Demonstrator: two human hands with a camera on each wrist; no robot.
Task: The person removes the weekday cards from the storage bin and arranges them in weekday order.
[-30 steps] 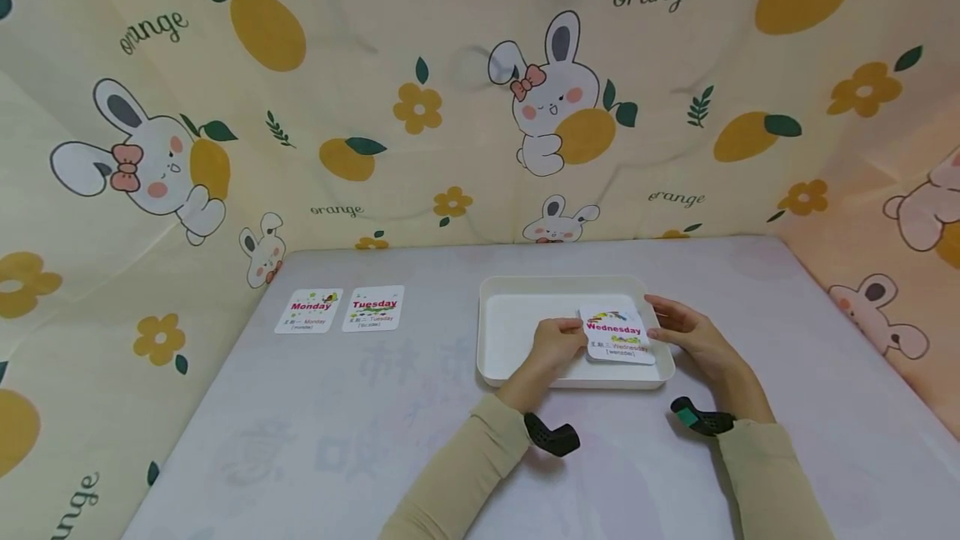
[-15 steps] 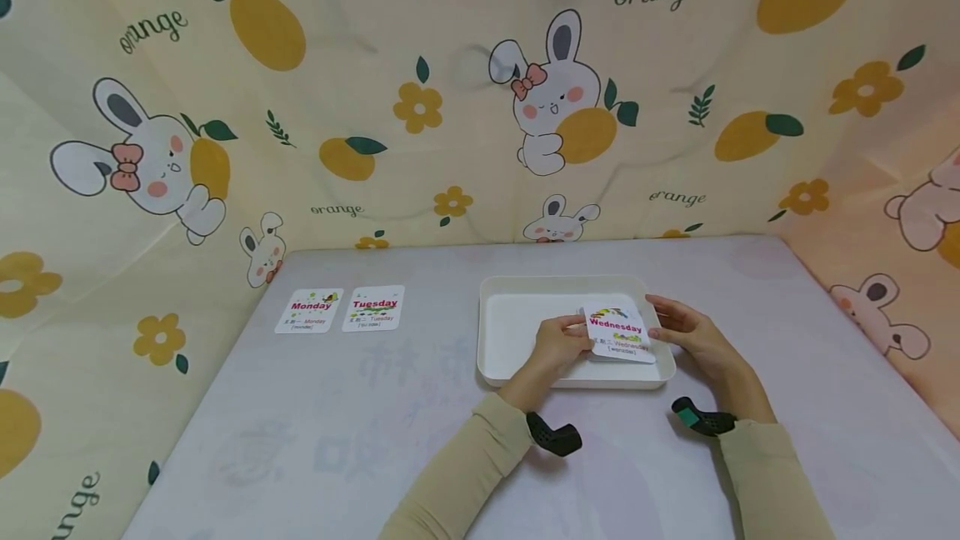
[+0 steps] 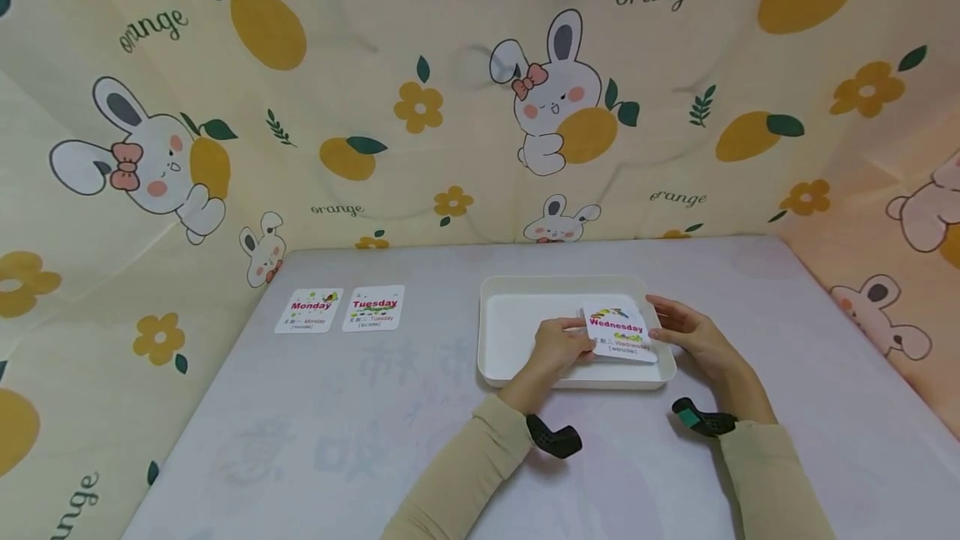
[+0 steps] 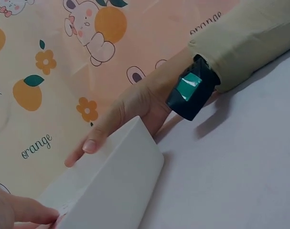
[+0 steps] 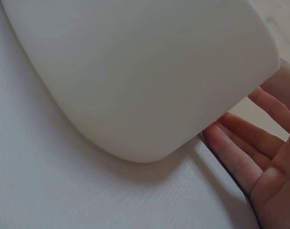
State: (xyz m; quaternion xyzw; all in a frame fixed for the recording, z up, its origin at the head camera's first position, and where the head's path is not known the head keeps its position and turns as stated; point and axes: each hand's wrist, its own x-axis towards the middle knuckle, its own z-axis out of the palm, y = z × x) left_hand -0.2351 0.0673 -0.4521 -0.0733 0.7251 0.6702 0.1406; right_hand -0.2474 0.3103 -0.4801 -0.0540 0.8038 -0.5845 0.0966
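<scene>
A white card printed Wednesday [image 3: 617, 330] lies at the right end of a white tray [image 3: 517, 382], with another card edge showing under it. My left hand [image 3: 555, 348] pinches its left edge, thumb on top; in the left wrist view only the tips of those fingers [image 4: 32, 210] show. At the tray's right side, my right hand [image 3: 697, 340] holds the rim, thumb reaching over the wall near the card. In the right wrist view, the right hand's fingers [image 5: 238, 157] lie along the outside of the tray wall [image 5: 149, 109].
A Monday card [image 3: 310, 312] and a Tuesday card [image 3: 373, 309] lie side by side at the table's far left, apart from the tray. A cloth backdrop [image 3: 465, 7] with rabbits and oranges rises behind the table [image 3: 300, 407]. Each wrist wears a black device.
The Wednesday card has shifted slightly to the right, with its left edge lifted a little by my left thumb. My right hand has hardly moved at the tray's side.
</scene>
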